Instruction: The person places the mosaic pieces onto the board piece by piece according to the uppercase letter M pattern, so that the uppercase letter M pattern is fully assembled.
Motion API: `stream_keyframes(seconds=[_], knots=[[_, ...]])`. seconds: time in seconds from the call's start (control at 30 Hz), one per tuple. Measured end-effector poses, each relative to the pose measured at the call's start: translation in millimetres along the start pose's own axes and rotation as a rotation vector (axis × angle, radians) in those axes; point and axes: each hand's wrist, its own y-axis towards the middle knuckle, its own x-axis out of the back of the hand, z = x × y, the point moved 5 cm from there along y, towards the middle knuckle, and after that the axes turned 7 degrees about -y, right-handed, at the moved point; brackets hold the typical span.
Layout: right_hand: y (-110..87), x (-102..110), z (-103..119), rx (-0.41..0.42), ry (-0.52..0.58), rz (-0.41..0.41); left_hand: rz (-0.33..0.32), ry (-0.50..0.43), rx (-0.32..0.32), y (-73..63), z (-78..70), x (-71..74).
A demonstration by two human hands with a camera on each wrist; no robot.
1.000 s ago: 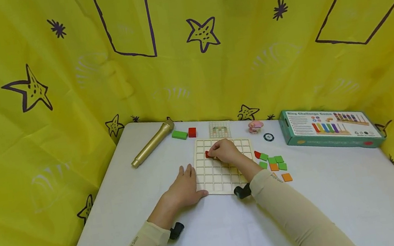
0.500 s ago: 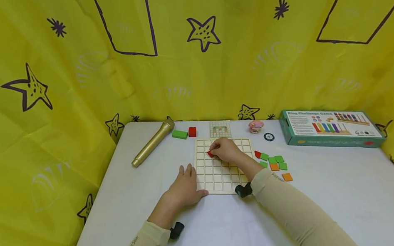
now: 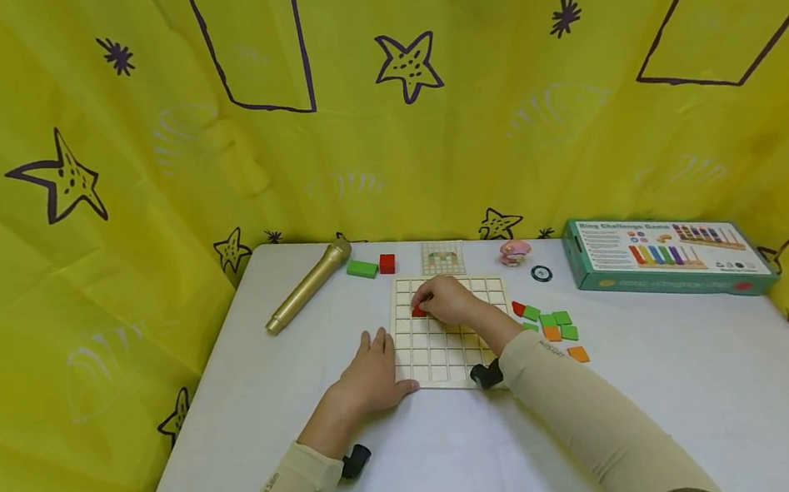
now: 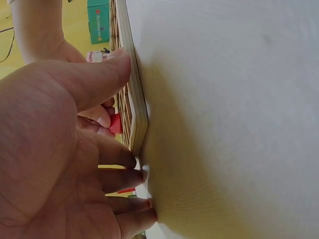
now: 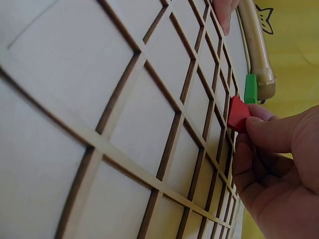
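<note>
A wooden grid board (image 3: pixel 436 356) with square cells lies on the white table. My right hand (image 3: pixel 448 301) pinches a small red tile (image 5: pixel 238 115) between thumb and fingers over the board's upper left cells. In the right wrist view the tile stands tilted against the grid ridges; whether it sits within a cell is unclear. My left hand (image 3: pixel 367 376) lies with extended fingers along the board's left side, its thumb (image 4: pixel 107 79) on the board's front edge. A small card (image 3: pixel 443 258) printed with a coloured grid pattern lies behind the board.
Several green, orange and red tiles (image 3: pixel 552 333) lie right of the board. Behind stand a green block (image 3: pixel 362 268), a red block (image 3: pixel 387 263), a gold microphone (image 3: pixel 308 287), a pink figurine (image 3: pixel 514 252), a dark round chip (image 3: pixel 541 273) and a game box (image 3: pixel 669 256).
My right hand has shifted only slightly over the same cells, and the red tile has turned a little in its fingers. My left hand has kept its place.
</note>
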Motion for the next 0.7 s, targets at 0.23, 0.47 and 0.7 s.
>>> stream_keyframes(seconds=[0.23,0.47,0.7], knots=[[2.5,0.0,-2.2,0.006,0.006,0.032,0.002,-0.009,0.005,-0.4,0.3,-0.1],[5.0,-1.4,-4.0,0.018,-0.01,0.033,-0.001,-0.012,0.007,-1.5,-0.9,0.7],[7.7,-4.6,-4.8,0.022,-0.03,0.037,-0.005,-0.007,0.007,-2.0,-1.2,1.1]])
